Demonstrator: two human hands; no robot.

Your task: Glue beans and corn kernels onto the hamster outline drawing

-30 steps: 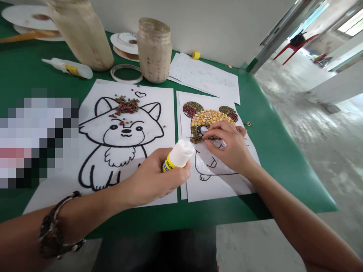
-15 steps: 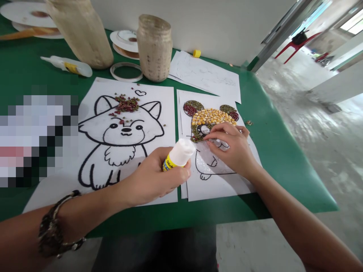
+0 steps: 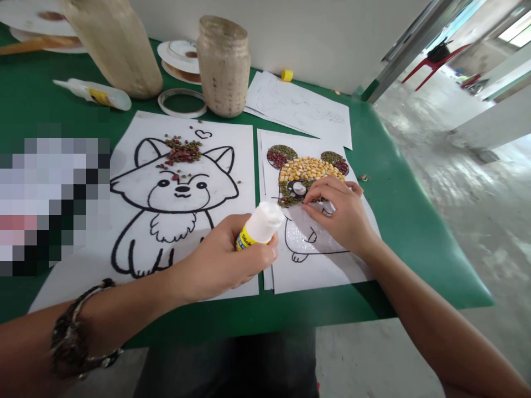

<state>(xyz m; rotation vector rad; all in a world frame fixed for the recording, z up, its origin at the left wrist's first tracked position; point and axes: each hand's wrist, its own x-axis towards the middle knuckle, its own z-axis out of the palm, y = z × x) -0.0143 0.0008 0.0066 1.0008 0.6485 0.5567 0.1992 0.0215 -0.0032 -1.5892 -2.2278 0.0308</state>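
Observation:
My left hand [image 3: 232, 251] is wrapped round a glue stick [image 3: 259, 224] with a white top and yellow label, held upright above the gap between two drawings. My right hand [image 3: 342, 213] hovers low over the bear drawing [image 3: 298, 273], thumb and forefinger pinched at the lower edge of its face; anything between the fingertips is too small to make out. Yellow corn kernels [image 3: 309, 170] fill the bear's forehead, and green and red beans [image 3: 282, 156] cover its ears. The bear's body looks shiny. On the fox drawing [image 3: 232, 243] lies a loose pile of beans [image 3: 182, 150].
Behind the drawings stand two cloudy jars [image 3: 224, 66], a tape roll [image 3: 182, 103], ribbon spools [image 3: 180, 58] and a glue bottle [image 3: 93, 94]. More paper [image 3: 302, 108] and a yellow cap [image 3: 287, 75] lie near the wall. The green table [image 3: 435, 237] ends at the right.
My right fingertips have shifted slightly right along the bear's lower face, uncovering more of its eye. My left hand keeps its hold on the glue stick. The view has moved a little.

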